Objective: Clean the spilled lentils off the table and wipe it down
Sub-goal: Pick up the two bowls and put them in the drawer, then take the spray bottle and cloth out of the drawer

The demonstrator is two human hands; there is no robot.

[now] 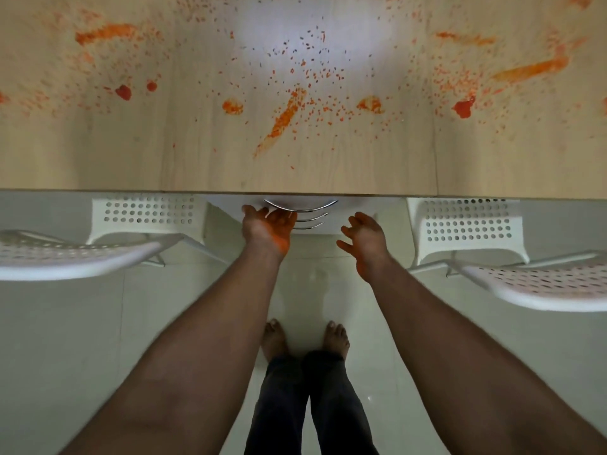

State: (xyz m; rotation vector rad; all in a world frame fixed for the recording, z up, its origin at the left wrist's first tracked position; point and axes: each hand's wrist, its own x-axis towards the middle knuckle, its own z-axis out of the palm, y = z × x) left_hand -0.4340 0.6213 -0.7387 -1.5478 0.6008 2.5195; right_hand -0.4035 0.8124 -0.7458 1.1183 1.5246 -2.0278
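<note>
Starting at the left edge of the frame, I see a white perforated chair (75,254) tucked toward the table (98,165), whose pale wood top fills the whole upper half of the picture. The lentils (282,116) are spread all over that top: a thick orange smear in the upper left, scattered grains through the bright glare patch at top centre, a long diagonal streak near the middle, and more smears and loose grains toward the upper right. A few red blobs (123,92) sit among them, one at the left, one at the right.

Just below the table's near edge, at centre frame, my left hand (269,226) is held palm up with the fingers loose and uncurled, gripping nothing; orange residue marks the heel of the palm. Its fingertips lie near some curved metal rims (308,213) that show under the table edge; I cannot tell what these belong to, nor whether the hand touches them.

A little to the right, my right hand (363,241) hangs apart from the left, fingers relaxed and slightly bent, holding nothing, with orange staining along its edge.

At lower centre, bare feet (305,339) and dark trousers stand on a pale tiled floor (65,356). At the right edge stands a second white perforated chair (512,257).

I can read no writing, brand or label anywhere.
</note>
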